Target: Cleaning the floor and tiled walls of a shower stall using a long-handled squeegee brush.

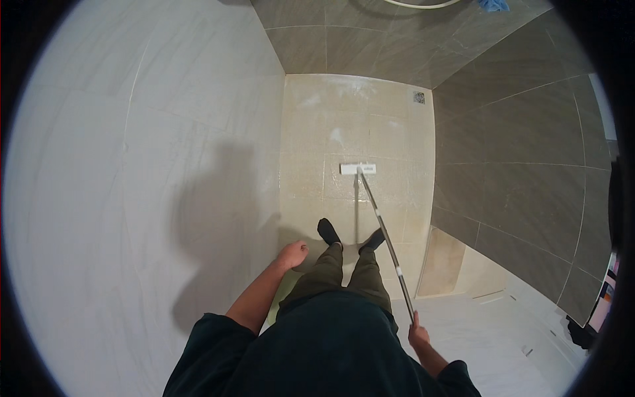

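Observation:
My right hand (419, 333) grips the upper end of a long metal pole (388, 238), beside my right hip. The pole slants forward and left to the flat white rectangular head (349, 169) of a floor-cleaning tool. Whether that head is a brush or a squeegee I cannot tell; it bears writing. It lies on the beige tiled floor (302, 178), ahead of my feet in dark socks (327, 231). My left hand (293, 254) hangs by my left thigh with its fingers curled, and I see nothing in it. A pale green thing (279, 297), mostly hidden, shows beneath my left forearm.
White foam patches (337, 135) and wet shine mark the floor. A square drain (419, 97) sits in the far right corner. Light tiled wall (163, 124) rises on the left, grey tiled wall (511, 129) on the right. A pale hose (421, 6) and blue cloth-like thing (494, 5) show at the top.

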The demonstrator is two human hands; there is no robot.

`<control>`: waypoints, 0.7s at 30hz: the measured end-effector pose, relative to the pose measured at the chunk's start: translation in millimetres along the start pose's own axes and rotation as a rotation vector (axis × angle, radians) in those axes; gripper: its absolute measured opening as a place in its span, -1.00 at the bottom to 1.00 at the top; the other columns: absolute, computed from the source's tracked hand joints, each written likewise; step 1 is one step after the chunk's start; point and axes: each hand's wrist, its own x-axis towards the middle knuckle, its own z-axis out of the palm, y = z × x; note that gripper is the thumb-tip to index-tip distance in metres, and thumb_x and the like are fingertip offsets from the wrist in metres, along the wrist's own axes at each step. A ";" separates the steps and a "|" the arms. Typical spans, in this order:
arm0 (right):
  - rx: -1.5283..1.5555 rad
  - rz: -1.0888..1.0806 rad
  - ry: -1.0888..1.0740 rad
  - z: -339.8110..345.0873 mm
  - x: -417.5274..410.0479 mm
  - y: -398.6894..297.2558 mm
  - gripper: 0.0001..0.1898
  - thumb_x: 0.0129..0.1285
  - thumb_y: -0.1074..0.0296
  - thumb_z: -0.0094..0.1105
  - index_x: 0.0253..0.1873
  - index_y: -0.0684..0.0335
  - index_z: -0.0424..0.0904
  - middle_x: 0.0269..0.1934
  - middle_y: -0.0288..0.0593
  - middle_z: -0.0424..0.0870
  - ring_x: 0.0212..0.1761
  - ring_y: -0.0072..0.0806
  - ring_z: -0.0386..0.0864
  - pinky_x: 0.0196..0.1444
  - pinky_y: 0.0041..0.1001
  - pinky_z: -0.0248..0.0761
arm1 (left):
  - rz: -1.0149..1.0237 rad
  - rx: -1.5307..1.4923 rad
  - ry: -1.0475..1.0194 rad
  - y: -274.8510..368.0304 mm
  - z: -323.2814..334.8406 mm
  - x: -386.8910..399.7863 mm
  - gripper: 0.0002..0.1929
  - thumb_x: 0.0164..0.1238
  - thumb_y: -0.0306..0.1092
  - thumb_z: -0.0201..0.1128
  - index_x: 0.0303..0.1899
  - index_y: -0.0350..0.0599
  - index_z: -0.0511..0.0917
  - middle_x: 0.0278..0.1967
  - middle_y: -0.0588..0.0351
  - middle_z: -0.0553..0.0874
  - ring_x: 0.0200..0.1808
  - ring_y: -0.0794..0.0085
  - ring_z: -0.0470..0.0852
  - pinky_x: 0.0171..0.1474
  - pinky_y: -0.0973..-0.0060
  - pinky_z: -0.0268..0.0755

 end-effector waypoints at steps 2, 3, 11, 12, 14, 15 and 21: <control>0.000 -0.035 0.023 -32.5 35.7 -27.4 -0.30 0.36 0.21 -0.17 0.43 -0.10 -0.41 -0.32 0.29 0.59 -0.26 0.13 0.58 -0.17 -0.02 0.43 | -0.003 -0.033 0.023 12.8 -6.2 -4.8 -0.65 0.25 -0.17 0.00 -0.06 -0.18 0.53 -0.14 -0.18 0.62 -0.05 -0.03 0.56 0.01 0.23 0.40; -0.006 -0.111 0.099 -47.8 55.1 -42.3 -0.30 0.35 0.21 -0.16 0.43 -0.09 -0.41 -0.33 0.26 0.60 -0.28 0.12 0.59 -0.18 -0.02 0.43 | 0.005 -0.068 0.043 14.3 -8.6 -5.4 -0.65 0.25 -0.17 0.00 -0.06 -0.18 0.53 -0.16 -0.18 0.63 -0.06 -0.03 0.56 0.01 0.24 0.40; 0.058 -0.364 0.352 -245.5 199.5 -241.6 -0.34 0.27 0.27 -0.09 0.42 0.13 -0.14 -0.23 0.31 0.57 -0.18 0.12 0.57 -0.09 -0.06 0.41 | -0.018 -0.047 0.057 -33.7 15.3 -11.8 -0.65 0.21 -0.15 0.04 -0.10 -0.19 0.54 -0.16 -0.16 0.63 -0.07 -0.01 0.57 -0.01 0.24 0.40; 0.083 -0.441 0.488 -258.8 225.3 -260.7 -0.43 0.30 0.26 -0.10 0.37 0.16 0.00 -0.37 0.24 0.59 -0.43 -0.02 0.62 -0.39 -0.15 0.48 | -0.033 -0.017 0.051 -37.9 17.6 -18.8 -0.64 0.20 -0.14 0.04 -0.11 -0.19 0.54 -0.16 -0.16 0.63 -0.07 -0.01 0.57 -0.01 0.24 0.40; 0.119 -0.491 0.501 -295.4 227.8 -323.5 -0.47 0.30 0.30 -0.15 0.35 0.22 0.04 -0.36 0.22 0.59 -0.47 -0.08 0.62 -0.43 -0.21 0.50 | -0.079 0.004 0.046 -51.9 15.5 -33.9 -0.63 0.20 -0.14 0.03 -0.11 -0.19 0.54 -0.16 -0.16 0.63 -0.07 0.00 0.57 -0.01 0.24 0.40; 0.145 -0.477 0.482 -304.1 226.8 -343.8 -0.47 0.30 0.31 -0.16 0.35 0.24 0.03 -0.35 0.22 0.59 -0.45 -0.07 0.62 -0.42 -0.21 0.51 | -0.113 0.018 0.031 -54.9 14.3 -37.7 -0.63 0.20 -0.13 0.02 -0.10 -0.20 0.54 -0.16 -0.16 0.63 -0.07 0.00 0.57 -0.01 0.24 0.40; 0.049 -0.443 0.413 -232.8 210.1 -310.5 -0.37 0.29 0.29 -0.19 0.42 0.17 -0.15 -0.10 0.27 0.55 -0.04 0.05 0.54 0.02 -0.12 0.39 | -0.091 -0.013 0.059 -58.9 3.9 -45.2 -0.62 0.20 -0.13 0.02 -0.09 -0.21 0.54 -0.16 -0.16 0.63 -0.07 0.01 0.58 0.00 0.25 0.40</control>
